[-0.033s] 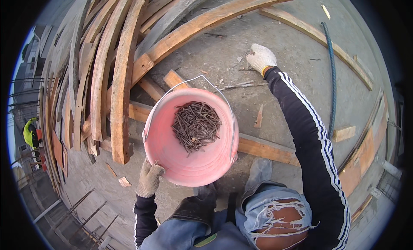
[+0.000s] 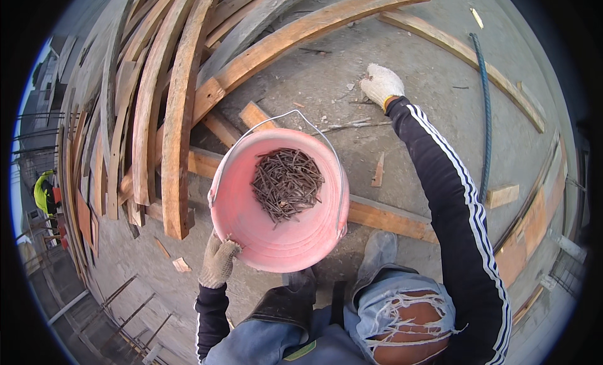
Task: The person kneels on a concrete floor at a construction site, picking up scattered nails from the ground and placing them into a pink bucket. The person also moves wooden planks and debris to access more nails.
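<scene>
A pink bucket [image 2: 295, 242] is in front of me, its thin wire handle [image 2: 304, 115] raised over the far side. Inside lies a heap of rusty nails [image 2: 287, 186]. My left hand [image 2: 218, 262], in a knitted work glove, is closed on the bucket's near left rim. Out to the far right, my right hand [image 2: 383, 85], also gloved, is low by the concrete floor. Its fingers are curled in beside small chips of debris; whatever they hold, if anything, is hidden.
Long timber beams [image 2: 179, 114] are piled on the left. Another beam [image 2: 389, 220] runs behind the bucket. On the right are a board [image 2: 465, 51], a ribbed steel bar [image 2: 482, 114] and a short wood block [image 2: 502, 195]. A person in a bright vest [image 2: 44, 195] is at the far left.
</scene>
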Available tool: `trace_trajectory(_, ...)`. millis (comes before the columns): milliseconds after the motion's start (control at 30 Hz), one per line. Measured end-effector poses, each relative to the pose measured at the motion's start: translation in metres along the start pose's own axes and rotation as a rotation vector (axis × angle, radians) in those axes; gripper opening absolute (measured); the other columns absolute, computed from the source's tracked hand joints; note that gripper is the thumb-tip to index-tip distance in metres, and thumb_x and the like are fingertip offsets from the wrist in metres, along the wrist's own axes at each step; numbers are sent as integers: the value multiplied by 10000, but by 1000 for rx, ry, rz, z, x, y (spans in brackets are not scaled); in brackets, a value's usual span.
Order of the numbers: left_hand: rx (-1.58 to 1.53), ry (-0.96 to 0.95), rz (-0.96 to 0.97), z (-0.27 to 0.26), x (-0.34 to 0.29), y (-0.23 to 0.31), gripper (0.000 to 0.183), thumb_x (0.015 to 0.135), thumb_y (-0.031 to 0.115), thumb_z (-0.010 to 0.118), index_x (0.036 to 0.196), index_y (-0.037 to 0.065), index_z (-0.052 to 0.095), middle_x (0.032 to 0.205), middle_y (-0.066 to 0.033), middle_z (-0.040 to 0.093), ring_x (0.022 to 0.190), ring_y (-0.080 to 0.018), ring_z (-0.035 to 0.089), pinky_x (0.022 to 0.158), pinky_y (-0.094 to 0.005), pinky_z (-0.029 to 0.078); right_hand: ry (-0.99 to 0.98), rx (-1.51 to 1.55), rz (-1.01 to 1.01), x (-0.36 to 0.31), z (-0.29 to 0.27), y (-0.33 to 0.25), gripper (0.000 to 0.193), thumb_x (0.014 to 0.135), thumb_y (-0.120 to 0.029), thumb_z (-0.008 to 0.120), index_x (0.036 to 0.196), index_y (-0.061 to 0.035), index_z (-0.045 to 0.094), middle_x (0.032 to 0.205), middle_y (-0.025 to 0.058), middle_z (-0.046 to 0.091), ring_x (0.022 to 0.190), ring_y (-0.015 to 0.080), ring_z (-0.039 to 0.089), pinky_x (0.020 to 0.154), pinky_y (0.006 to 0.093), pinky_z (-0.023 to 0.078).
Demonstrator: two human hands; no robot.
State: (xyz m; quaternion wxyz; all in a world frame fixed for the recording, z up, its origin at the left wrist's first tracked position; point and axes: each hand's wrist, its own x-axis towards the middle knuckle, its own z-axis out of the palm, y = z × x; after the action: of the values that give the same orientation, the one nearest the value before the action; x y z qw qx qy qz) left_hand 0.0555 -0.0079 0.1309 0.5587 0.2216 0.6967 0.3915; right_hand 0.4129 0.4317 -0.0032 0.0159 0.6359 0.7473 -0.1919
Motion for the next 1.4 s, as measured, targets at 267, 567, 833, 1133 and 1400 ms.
trace_trajectory(267, 27, 9, 6, -4, 1, -6, 558, 988, 223, 653, 1458, -9, 462, 1029, -20, 644, 878, -99, 615, 772, -260, 500, -44, -149, -36, 4, -4, 11, 339, 878, -300, 622, 1125, -94, 728, 1174, 202, 738, 1125, 409, 689, 949, 502, 552)
trace_trajectory(567, 29, -18, -9, -1, 3, -2, 537, 987, 199, 643, 1451, -6, 467, 1091, -31, 630, 887, -104, 603, 785, -266, 499, 217, 254, -96, -10, -40, 31, 383, 909, -359, 640, 1097, -29, 686, 964, 232, 710, 955, 424, 682, 850, 480, 533)
trace_trajectory(833, 124, -3, -33, 0, 2, 9, 477, 984, 140, 610, 1426, -2, 500, 1058, -19, 629, 906, -100, 593, 809, -262, 487, 198, 936, -802, -146, -151, -88, 267, 984, -305, 747, 1060, -53, 705, 898, 41, 680, 812, 120, 628, 735, 304, 511)
trace_trajectory(1133, 60, -13, 7, -1, 4, 3, 469, 977, 106, 601, 1423, 1, 504, 1064, -19, 636, 899, -109, 598, 808, -270, 493, 151, 220, -145, -66, -28, 10, 322, 984, -358, 676, 1086, -54, 703, 1052, 176, 711, 996, 364, 690, 869, 445, 536)
trace_trajectory(1400, 11, -8, 20, -2, 7, -2, 460, 995, 110, 600, 1426, -5, 488, 1031, -19, 618, 878, -107, 596, 794, -270, 498, 157, 32, -230, -75, 25, 33, 278, 936, -281, 692, 1101, -59, 665, 1130, 179, 630, 1116, 382, 631, 921, 495, 514)
